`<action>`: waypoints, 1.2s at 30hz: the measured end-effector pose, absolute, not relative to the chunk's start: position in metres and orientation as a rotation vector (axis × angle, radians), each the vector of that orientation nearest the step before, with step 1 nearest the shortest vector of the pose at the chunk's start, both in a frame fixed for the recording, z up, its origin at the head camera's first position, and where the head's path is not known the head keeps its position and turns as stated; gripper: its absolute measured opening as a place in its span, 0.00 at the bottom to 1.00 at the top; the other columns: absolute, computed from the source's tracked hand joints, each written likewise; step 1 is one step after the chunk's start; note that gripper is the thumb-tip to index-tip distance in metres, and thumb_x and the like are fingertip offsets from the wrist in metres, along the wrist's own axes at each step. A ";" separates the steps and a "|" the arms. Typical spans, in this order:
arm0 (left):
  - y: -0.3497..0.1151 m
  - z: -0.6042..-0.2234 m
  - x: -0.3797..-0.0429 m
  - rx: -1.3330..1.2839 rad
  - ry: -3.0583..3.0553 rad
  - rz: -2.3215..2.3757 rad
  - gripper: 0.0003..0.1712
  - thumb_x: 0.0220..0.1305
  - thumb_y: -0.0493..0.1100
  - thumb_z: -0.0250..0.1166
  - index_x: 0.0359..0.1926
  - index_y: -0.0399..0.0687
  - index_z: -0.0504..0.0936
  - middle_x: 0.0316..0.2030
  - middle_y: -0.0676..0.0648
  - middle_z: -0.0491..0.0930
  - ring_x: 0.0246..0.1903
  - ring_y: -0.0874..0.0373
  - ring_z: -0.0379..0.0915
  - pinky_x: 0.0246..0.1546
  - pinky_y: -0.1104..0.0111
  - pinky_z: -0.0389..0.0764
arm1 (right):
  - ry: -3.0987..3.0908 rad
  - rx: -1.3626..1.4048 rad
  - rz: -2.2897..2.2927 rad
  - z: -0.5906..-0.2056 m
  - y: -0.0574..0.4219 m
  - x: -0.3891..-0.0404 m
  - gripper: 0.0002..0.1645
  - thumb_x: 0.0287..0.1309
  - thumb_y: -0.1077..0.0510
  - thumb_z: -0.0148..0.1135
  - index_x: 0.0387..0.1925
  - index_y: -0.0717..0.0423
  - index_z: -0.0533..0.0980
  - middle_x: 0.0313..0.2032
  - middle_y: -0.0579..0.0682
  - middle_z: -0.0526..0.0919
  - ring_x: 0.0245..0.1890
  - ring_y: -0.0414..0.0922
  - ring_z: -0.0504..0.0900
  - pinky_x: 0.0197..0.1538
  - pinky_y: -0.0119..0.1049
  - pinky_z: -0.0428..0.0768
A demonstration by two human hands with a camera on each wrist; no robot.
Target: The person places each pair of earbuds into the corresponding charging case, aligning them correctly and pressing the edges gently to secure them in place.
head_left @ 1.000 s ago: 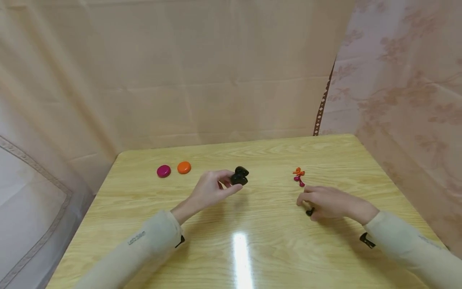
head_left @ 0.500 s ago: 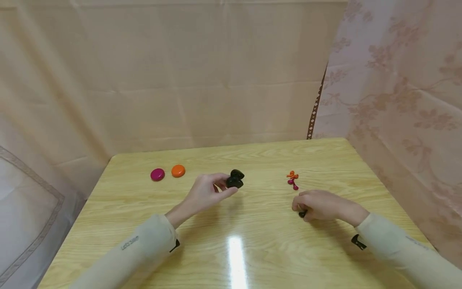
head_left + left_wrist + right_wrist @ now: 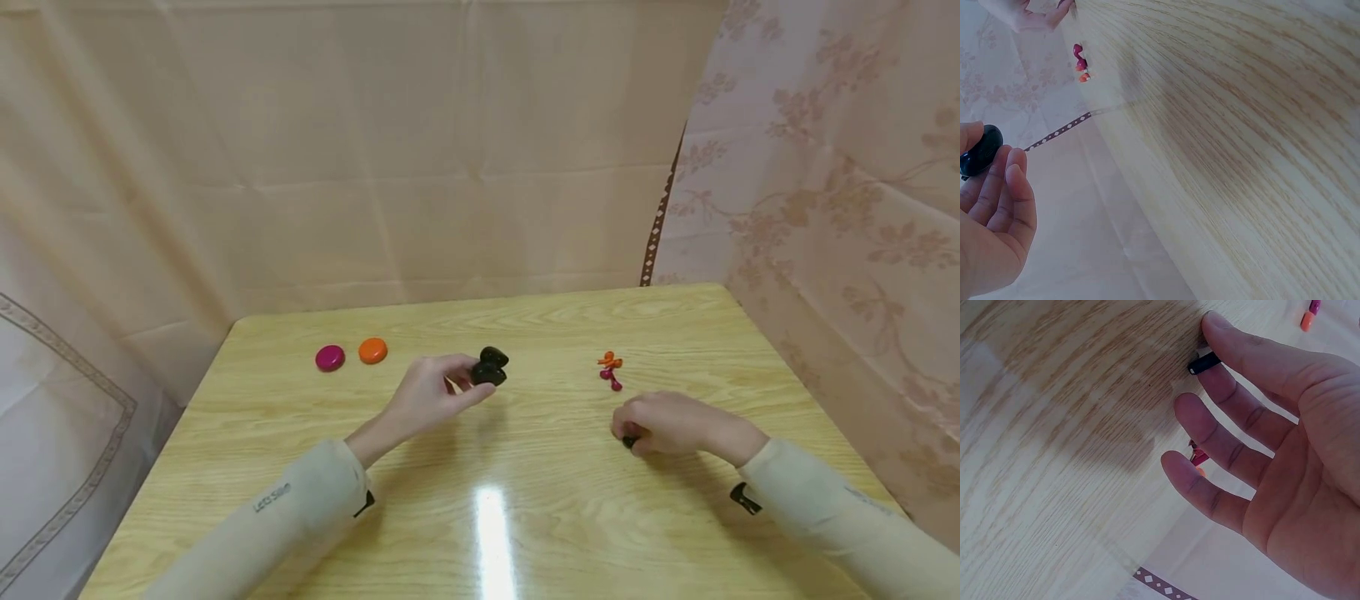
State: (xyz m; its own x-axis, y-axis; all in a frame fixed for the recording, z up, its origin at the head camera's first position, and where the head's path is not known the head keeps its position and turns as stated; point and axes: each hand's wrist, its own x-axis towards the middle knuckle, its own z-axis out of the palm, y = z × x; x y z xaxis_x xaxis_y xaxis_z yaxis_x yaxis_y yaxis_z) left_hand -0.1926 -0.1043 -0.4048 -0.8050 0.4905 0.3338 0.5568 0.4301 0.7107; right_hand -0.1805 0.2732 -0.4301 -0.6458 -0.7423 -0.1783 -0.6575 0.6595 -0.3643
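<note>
Black case (image 3: 489,367): left hand (image 3: 426,395) grips it, raised over bench (image 3: 558,492), nearer far edge; best held steady.
Right hand (image 3: 666,423): fingers pinch black earbud (image 3: 1204,363), toward right edge; squeeze lightly, avoid orange earbuds (image 3: 611,362).

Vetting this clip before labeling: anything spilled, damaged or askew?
Nothing plainly spilled or damaged. Only slightly untidy: the orange earbuds and pink earbuds lie loose at odd angles on the table. The left hand holds the black case open.
</note>
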 end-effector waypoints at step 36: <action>-0.109 -0.401 -0.191 -0.953 -2.577 -1.332 0.11 0.62 0.47 0.75 0.43 0.48 0.88 0.30 0.59 0.85 0.26 0.66 0.79 0.25 0.69 0.82 | 2.468 -1.295 -0.663 -0.393 0.217 -0.192 0.13 0.66 0.62 0.67 0.51 0.60 0.82 0.36 0.38 0.82 0.31 0.34 0.76 0.36 0.35 0.80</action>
State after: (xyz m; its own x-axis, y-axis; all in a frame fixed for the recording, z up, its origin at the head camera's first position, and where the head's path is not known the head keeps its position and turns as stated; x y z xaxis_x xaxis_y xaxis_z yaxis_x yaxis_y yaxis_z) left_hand -0.1907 -0.1094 -0.4010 -0.8016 0.4875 0.3461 0.5644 0.4256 0.7073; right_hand -0.1918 0.2175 -0.3934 -0.5610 -0.8272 -0.0300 -0.7008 0.4939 -0.5147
